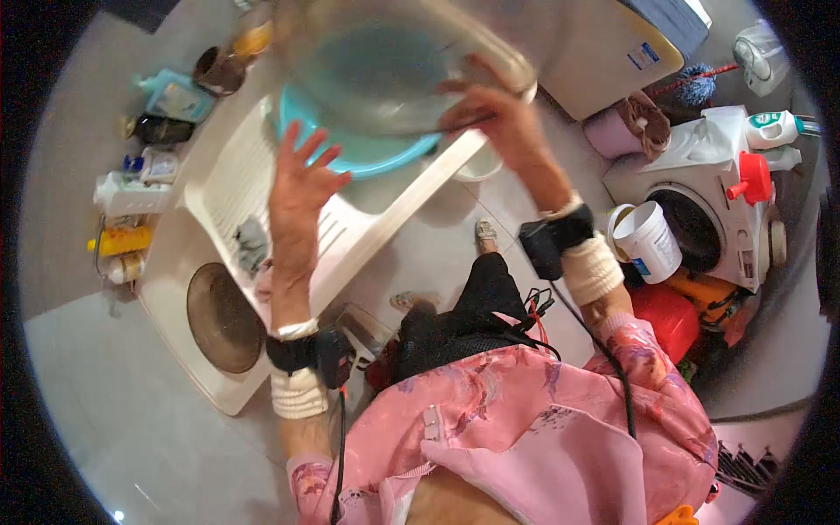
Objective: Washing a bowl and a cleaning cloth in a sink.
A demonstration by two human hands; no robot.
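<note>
A blurred, see-through plastic container (387, 72) is tilted above a turquoise basin (394, 162). My right hand (489, 111) grips its near right edge, though blur hides the exact hold. My left hand (302, 177) is bare, fingers spread, over the ribbed washboard (239, 157) of a cream laundry sink (387, 243). A gap shows between my left fingers and the container. The turquoise basin sits in the sink's far part, partly covered by the container. By my left forearm, a small grey cloth (252, 239) lies on the washboard.
A round brown lid-like piece (226, 318) rests on the sink's left end. Several bottles (174, 98) line the left ledge. To the right are a washing machine (695, 203), a white bucket (650, 243), a pink bin (613, 134) and a red container (666, 321). Cables hang from both wrists.
</note>
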